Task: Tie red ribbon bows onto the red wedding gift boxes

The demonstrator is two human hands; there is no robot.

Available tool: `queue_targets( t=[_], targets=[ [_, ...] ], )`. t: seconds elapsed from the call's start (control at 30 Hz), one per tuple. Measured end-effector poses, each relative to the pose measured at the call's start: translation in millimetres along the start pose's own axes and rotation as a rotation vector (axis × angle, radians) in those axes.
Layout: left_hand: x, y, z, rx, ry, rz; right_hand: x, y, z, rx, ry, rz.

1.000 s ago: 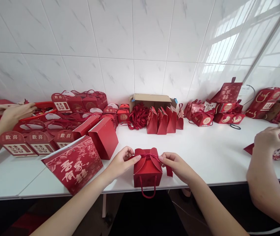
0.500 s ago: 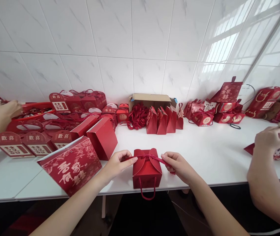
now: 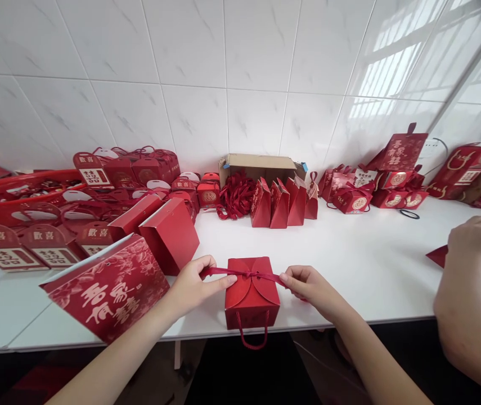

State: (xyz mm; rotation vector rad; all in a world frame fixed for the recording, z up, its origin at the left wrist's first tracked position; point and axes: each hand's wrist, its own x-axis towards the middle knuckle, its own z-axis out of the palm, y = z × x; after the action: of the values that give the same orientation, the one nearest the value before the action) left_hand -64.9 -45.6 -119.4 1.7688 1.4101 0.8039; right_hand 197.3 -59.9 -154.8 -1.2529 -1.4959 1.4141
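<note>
A small red gift box [image 3: 252, 298] sits near the table's front edge, its curved top flaps closed and a rope handle [image 3: 254, 344] hanging over its front. Across the top runs a dark red ribbon [image 3: 268, 276], knotted at the middle. My left hand [image 3: 198, 284] pinches one ribbon end to the left of the box, the thumb reaching to the lid's edge. On the other side my right hand [image 3: 310, 289] pinches the opposite end. Between both hands the ribbon is stretched nearly straight.
Red gift bags [image 3: 113, 287] and boxes crowd the left, with a red basket [image 3: 21, 188] behind. A carton [image 3: 261, 161], a ribbon heap [image 3: 237, 196] and several upright bags [image 3: 279, 203] stand at the back. At right, a co-worker's hand [image 3: 476, 239] is over another red item.
The ribbon is drawn tighter and flatter, with its knot now at the middle of the lid. My right hand has moved slightly outward. The other person's hand at far left has left the view.
</note>
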Motion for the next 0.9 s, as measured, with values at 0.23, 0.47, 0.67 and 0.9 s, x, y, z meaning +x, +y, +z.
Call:
queue_targets(
  t=[0.23,0.47,0.67,0.9],
  targets=[
    [-1,-1,1.9,0.068,0.029,-0.012,-5,-1,-5,-0.048,0.04,0.017],
    [-1,-1,3.1,0.097,0.037,-0.009,-4,-1,-3,-0.137,0.051,-0.04],
    [-5,0,0.7,0.257,0.143,0.031,-7,-4,-9,-0.149,0.106,-0.024],
    [-12,2,-2.1,0.471,0.228,0.04,-13,-16,-19,-0.245,0.141,-0.037]
  ],
)
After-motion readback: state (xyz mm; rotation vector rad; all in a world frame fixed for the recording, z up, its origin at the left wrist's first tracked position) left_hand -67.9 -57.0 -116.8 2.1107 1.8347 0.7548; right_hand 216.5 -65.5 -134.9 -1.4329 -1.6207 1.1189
